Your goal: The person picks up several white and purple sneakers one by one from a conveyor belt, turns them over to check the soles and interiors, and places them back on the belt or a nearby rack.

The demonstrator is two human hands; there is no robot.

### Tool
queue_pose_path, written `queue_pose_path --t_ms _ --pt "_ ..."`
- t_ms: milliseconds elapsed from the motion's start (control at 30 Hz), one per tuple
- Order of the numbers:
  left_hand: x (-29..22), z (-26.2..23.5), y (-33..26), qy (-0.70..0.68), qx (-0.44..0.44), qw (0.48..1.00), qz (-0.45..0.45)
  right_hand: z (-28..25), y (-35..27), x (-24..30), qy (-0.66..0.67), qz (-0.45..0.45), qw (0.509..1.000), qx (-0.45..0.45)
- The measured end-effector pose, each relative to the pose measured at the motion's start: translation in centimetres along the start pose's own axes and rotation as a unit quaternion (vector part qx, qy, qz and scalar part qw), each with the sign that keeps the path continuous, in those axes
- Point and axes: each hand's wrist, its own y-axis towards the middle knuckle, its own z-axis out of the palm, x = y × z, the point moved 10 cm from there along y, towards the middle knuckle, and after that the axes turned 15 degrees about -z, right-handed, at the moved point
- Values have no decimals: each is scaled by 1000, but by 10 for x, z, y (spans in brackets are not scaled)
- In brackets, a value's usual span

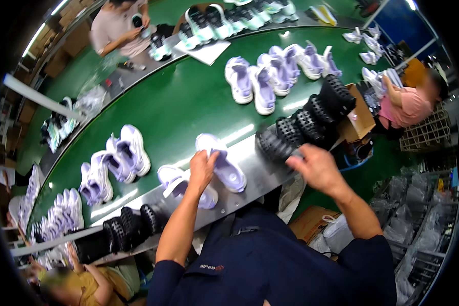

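One lilac shoe (230, 172) is being pinched by left fingers (211, 158); half-curled right fingers (296, 161), hold unclear, are hovering beside black studded pieces (273, 145).

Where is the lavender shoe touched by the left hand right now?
In the head view, the lavender shoe lies near the centre, partly on the metal edge, between another lavender shoe on its left and black studded pieces on its right.

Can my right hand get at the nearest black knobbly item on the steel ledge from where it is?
Probably yes: your right hand is close beside the nearest black knobbly item, and nothing visible stands between them.
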Motion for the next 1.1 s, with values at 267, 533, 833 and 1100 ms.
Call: queue_pose_path --t_ms 267,533,833,1100 --pt "-17 28 7 -84 166 982 18 150 11 58 94 36 971 219" --pt "-51 14 -15 -87 76 980 164 185 30 69 51 45 989 134" --pt "-12 55 -30 -15 40 986 -159 211 53 18 -27 80 994 76" --pt "-24 -36 -122 131 5 979 -153 229 58 2 -59 43 992 104"
